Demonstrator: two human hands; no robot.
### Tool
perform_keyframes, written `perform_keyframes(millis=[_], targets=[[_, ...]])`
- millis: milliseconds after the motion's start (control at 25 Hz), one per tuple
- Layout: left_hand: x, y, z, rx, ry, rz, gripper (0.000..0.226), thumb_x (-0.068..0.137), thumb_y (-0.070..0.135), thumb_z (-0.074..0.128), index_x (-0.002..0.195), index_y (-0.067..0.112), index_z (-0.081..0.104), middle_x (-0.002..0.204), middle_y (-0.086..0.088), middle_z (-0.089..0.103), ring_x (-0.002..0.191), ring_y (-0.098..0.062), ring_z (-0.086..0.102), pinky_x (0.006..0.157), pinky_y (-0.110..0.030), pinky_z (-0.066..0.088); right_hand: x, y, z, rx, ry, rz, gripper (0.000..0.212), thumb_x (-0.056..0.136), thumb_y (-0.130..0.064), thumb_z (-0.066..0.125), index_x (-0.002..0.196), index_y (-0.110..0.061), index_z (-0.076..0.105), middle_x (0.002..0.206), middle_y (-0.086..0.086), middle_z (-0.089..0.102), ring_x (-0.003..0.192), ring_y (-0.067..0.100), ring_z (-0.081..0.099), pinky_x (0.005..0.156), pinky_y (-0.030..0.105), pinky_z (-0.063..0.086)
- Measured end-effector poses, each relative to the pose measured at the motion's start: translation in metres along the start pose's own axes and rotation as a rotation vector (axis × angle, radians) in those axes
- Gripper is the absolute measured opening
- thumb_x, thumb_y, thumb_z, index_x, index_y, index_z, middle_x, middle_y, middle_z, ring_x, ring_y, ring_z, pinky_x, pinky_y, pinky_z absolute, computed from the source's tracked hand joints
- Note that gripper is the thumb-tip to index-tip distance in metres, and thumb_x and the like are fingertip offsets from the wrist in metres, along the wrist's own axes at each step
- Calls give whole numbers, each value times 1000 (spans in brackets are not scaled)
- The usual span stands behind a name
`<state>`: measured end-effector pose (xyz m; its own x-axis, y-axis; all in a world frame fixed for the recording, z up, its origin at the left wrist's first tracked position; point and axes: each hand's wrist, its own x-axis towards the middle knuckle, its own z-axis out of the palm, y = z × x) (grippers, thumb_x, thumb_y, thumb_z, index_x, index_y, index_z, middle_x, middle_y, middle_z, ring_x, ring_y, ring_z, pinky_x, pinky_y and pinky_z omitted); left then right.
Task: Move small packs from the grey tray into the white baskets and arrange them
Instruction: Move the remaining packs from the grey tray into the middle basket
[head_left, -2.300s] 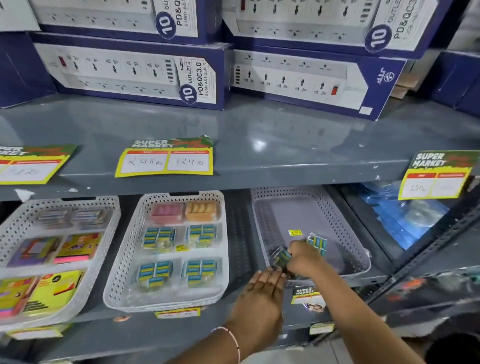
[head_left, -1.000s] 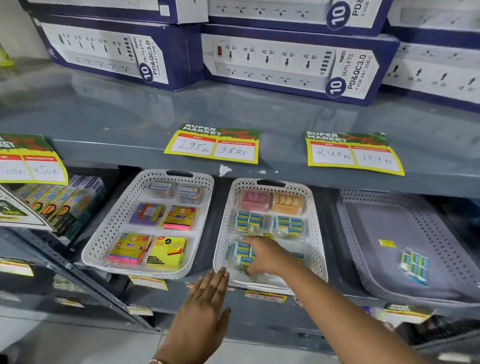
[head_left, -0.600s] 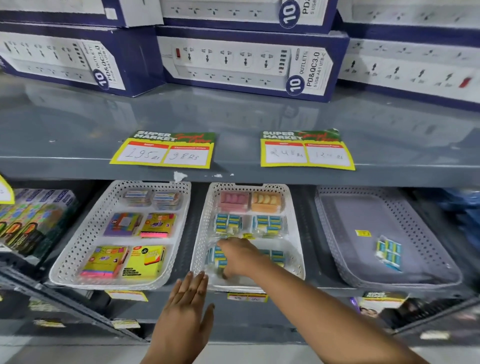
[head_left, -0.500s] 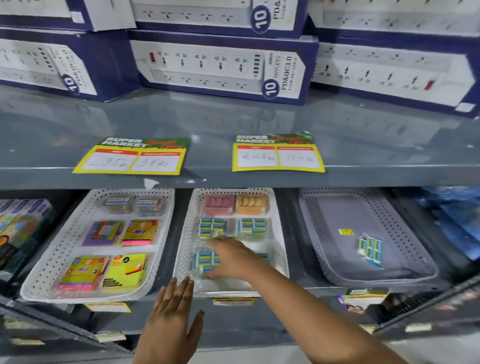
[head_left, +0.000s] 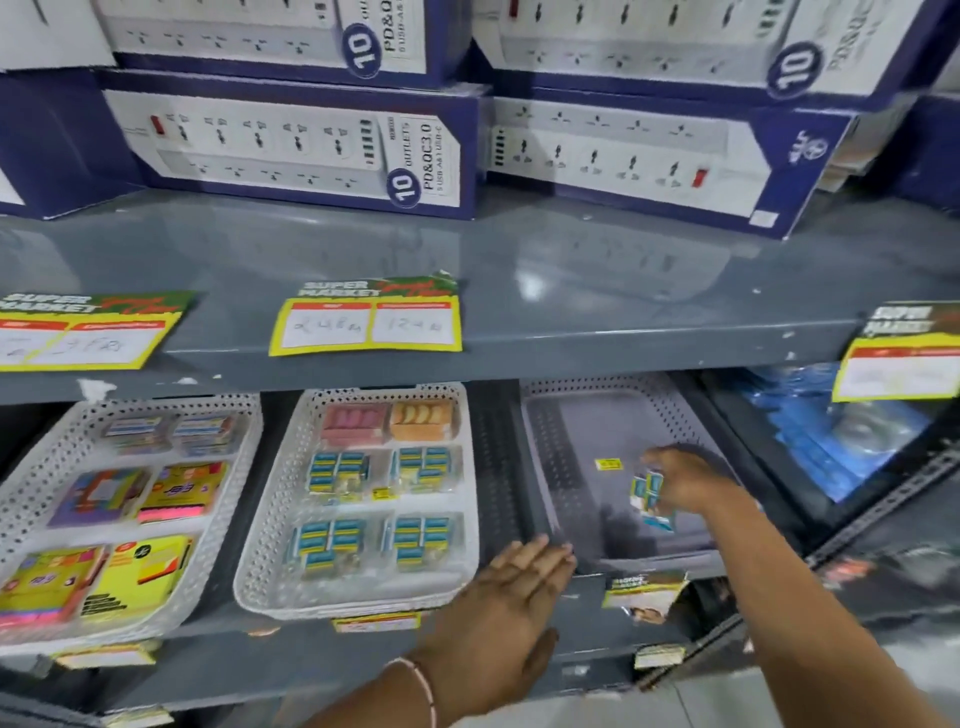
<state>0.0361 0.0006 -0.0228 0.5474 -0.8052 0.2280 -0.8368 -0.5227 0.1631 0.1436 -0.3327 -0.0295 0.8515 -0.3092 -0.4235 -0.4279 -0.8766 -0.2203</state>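
On the lower shelf the grey tray (head_left: 566, 467) sits at the right. My right hand (head_left: 685, 480) is inside it, fingers closed on a small blue-and-yellow pack (head_left: 647, 491), tilted up off the tray floor. A yellow sticker (head_left: 608, 464) lies on the tray beside it. The middle white basket (head_left: 467, 545) holds several blue-and-yellow packs in two rows, with a pink pack (head_left: 355, 425) and an orange pack (head_left: 422, 420) at its back. My left hand (head_left: 511, 592) rests flat and empty on the shelf's front edge between basket and tray.
A second white basket (head_left: 31, 478) at the left holds colourful sticky-note packs. The upper shelf (head_left: 571, 291) overhangs the baskets and carries price tags and stacked power-strip boxes (head_left: 291, 145). A dark bin with blue bags (head_left: 831, 447) stands right of the tray.
My right hand left the middle white basket, moved right into the grey tray and took hold of the last small pack there. My left hand slid right along the shelf edge.
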Motion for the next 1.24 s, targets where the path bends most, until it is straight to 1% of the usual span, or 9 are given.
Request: perform_keyframes(millis=[240, 360, 520, 600, 680, 840, 1000, 1160, 1240], targets=[[45, 29, 18, 54, -181, -87, 73, 95, 31, 43, 154, 9, 4, 160, -6, 4, 146, -23, -2, 115, -36, -9, -12, -7, -10, -219, 58, -16, 55, 56, -30, 87, 104, -21, 60, 113, 9, 62, 105, 26, 59, 87, 29, 52], [38, 28, 18, 60, -175, -106, 76, 91, 30, 48, 153, 8, 9, 160, -6, 8, 146, -22, 2, 117, -40, 1, -28, -17, -20, -171, 58, -14, 50, 64, -25, 83, 108, -17, 59, 118, 11, 62, 108, 30, 60, 88, 33, 53], [2, 10, 2, 20, 2, -214, 75, 85, 40, 49, 150, 10, 26, 155, -4, 27, 144, -22, 19, 114, -42, 22, -73, -59, -26, 520, 322, -125, 25, 77, -6, 75, 95, -15, 61, 96, 14, 69, 84, 32, 66, 73, 43, 58], [-27, -5, -18, 22, 79, -324, 73, 87, 42, 45, 150, 10, 26, 154, -4, 29, 143, -23, 22, 114, -41, 21, -106, -100, -13, 965, 196, -250, 39, 81, 5, 70, 109, -18, 56, 88, 13, 66, 76, 27, 66, 56, 40, 61], [-68, -27, -32, 74, 126, -462, 74, 86, 45, 47, 148, 8, 32, 152, -6, 35, 139, -26, 31, 113, -38, 25, -127, -151, 11, 1099, -13, -358, 47, 84, 9, 64, 114, -26, 53, 87, 13, 66, 78, 27, 67, 52, 34, 60], [-141, -63, -40, 104, 70, -718, 73, 85, 51, 42, 143, 7, 42, 146, -6, 42, 135, -28, 38, 109, -33, 27, -135, -225, 67, 881, -163, -394, 34, 88, 2, 60, 106, -26, 66, 108, 10, 63, 81, 19, 68, 63, 39, 63], [-172, -67, -39, 153, -16, -758, 68, 86, 53, 38, 132, 6, 56, 135, -4, 55, 122, -28, 54, 101, -26, 33, -132, -247, 93, 553, -53, -359, 38, 84, 6, 51, 106, -21, 69, 105, 1, 61, 98, 24, 67, 79, 41, 60], [-178, -64, -37, 132, -15, -756, 75, 96, 55, 13, 134, 5, 53, 137, -6, 54, 126, -27, 49, 107, -26, 18, -144, -256, 91, 166, 22, -402, 47, 79, 10, 38, 115, -15, 55, 91, 9, 58, 85, 28, 63, 65, 37, 52], [-177, -63, -38, 122, -16, -758, 68, 96, 52, 24, 134, 4, 54, 137, -6, 55, 124, -28, 52, 107, -26, 15, -154, -264, 88, -78, 67, -420, 45, 83, 7, 40, 122, -12, 48, 103, 11, 63, 96, 29, 61, 66, 34, 43]])
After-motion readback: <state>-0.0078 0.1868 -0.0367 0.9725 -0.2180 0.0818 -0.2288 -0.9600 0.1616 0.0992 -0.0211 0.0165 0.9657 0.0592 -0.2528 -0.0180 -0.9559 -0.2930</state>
